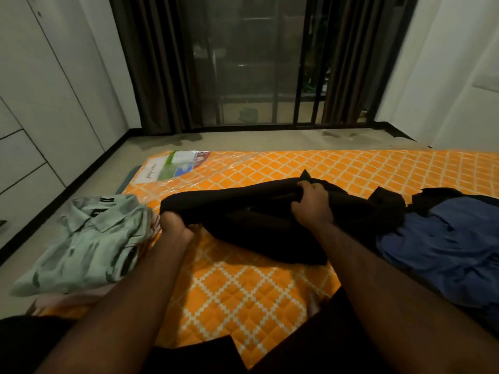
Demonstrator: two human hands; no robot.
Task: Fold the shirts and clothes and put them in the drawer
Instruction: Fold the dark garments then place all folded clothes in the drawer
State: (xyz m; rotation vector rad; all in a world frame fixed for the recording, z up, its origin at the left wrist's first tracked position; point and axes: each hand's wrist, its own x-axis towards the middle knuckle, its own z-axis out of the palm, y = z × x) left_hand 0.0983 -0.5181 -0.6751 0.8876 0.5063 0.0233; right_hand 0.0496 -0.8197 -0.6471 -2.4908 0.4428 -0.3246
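Observation:
A black garment (259, 220) lies across the orange quilted mattress (243, 292), partly lifted. My left hand (175, 225) grips its left end and my right hand (310, 203) is closed on its upper edge near the middle. A folded pale green shirt (89, 238) rests on a small pile at the mattress's left edge. A blue garment (437, 252) lies unfolded on the right, with dark cloth beside it.
White wardrobe doors and drawer fronts (27, 147) line the left wall. Dark curtains (156, 63) and a barred glass door (256, 63) stand beyond the mattress. A printed label (175, 166) lies under the mattress's plastic wrap at the far left corner.

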